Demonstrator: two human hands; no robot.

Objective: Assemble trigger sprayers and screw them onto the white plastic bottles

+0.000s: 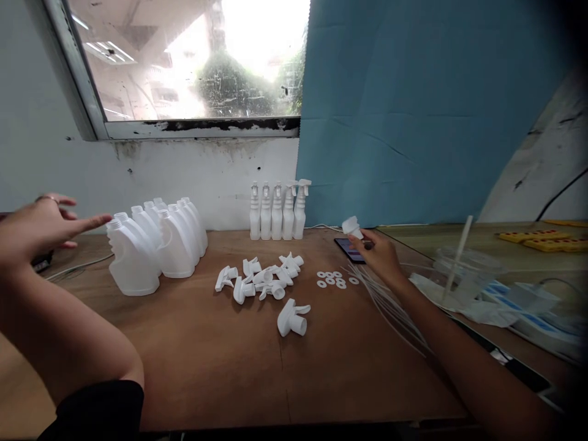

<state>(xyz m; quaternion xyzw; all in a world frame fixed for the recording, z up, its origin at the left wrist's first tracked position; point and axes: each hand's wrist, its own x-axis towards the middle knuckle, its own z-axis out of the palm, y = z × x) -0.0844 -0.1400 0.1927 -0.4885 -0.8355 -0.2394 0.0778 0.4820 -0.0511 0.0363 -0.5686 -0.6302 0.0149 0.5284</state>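
Setting: brown wooden counter (206,355), smooth and matte, against a stained white wall (184,171) below a window (197,61); a blue sheet (413,110) hangs at the right.

Item 1: cluster of empty bottles (174,239), translucent white plastic, flat-sided with open threaded necks, standing upright at the counter's left. The front bottle (133,263) stands nearest the viewer.

Item 2: five capped bottles (278,211), slim, white, each with a trigger top, in a row touching the wall.

Item 3: heap of loose trigger heads (261,278), white moulded plastic, mid-counter; a single head (291,317) lies apart, nearer the viewer.

Item 4: small white washers (335,280), flat rings, scattered just right of the heap.

Item 5: thin clear tubes (390,306), fanned out under the right forearm.

Item 6: dark phone (350,250), flat on the counter; clear plastic bags (463,275) farther right.

Right hand (376,254): fingers pinched on a white spray head (352,226), held above the phone.

Left hand (41,226): empty, fingers spread, index outstretched with its tip just beside the front bottle's neck; contact cannot be told.
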